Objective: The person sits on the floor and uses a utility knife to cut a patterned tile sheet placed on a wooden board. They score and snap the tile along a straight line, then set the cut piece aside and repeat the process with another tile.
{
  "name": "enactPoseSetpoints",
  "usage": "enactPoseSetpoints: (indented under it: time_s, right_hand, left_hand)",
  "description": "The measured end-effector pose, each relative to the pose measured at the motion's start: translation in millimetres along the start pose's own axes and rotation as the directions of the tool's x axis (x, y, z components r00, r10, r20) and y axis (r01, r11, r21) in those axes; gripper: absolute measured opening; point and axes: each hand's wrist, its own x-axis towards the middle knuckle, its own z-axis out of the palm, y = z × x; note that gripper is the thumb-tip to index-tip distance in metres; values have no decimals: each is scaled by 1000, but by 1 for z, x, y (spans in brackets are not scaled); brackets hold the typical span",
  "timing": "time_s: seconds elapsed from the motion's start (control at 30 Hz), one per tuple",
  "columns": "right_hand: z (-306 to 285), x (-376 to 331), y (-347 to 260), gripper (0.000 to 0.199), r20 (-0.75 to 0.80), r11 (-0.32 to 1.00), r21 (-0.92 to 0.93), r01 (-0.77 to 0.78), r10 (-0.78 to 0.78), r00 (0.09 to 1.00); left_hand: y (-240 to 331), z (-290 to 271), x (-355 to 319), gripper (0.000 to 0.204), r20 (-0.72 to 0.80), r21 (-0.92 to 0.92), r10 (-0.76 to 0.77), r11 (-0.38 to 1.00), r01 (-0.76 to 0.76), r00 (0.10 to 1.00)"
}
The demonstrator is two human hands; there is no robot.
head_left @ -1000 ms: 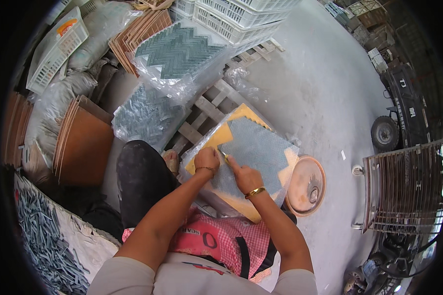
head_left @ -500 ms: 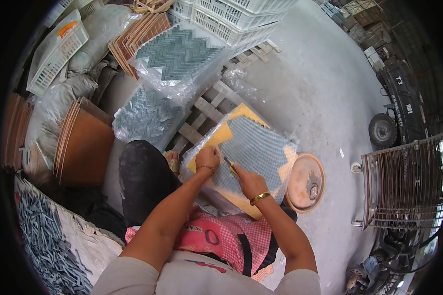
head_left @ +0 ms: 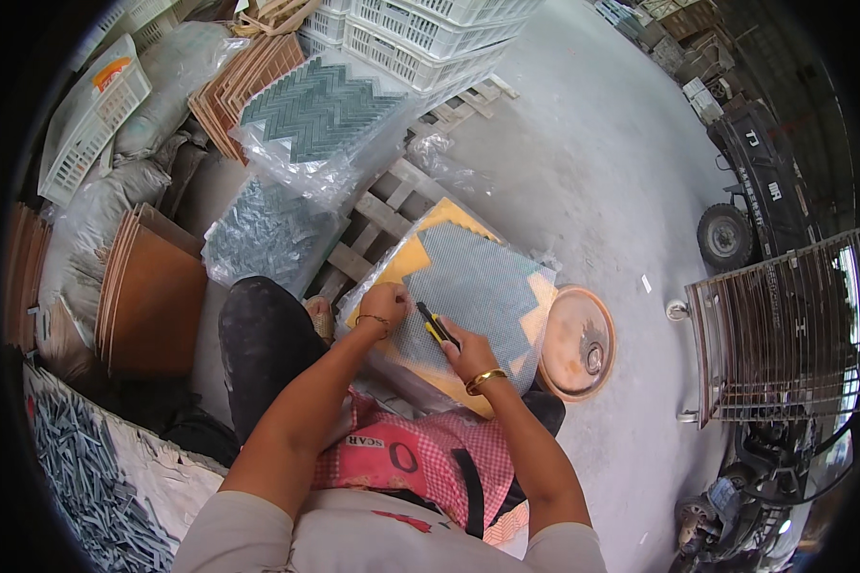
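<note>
Over gry mesh sheet (head_left: pixel 483 286) on yel board (head_left: pixel 409 258) | R hand (head_left: pixel 468 353): holding yel/blk knife (head_left: pixel 435 323) | L hand (head_left: pixel 384 304): fingers curled nr sheet edge, can't tell if gripping

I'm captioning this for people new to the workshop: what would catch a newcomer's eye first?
Most likely the yellow-and-black cutter in the right hand, over the grey mesh sheet near the middle. Further off, to the left, green herringbone tiles top a plastic-wrapped stack. At the lower left lies a heap of loose grey strips.
</note>
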Motion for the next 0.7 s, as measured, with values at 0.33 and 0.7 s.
enactPoseSetpoints:
  time_s: [0.33, 0.7]
  right_hand:
    - [3, 4, -37, 44, 129, 906, 282, -315, 289, 949]
    - [33, -30, -55, 45, 150, 731, 545, -411, 398, 905]
  left_hand:
    - [0, -5, -5, 8, -52, -157, -7, 988, -2, 999]
    - [-12, -9, 1, 15, 3, -258, 8, 966, -7, 1000]
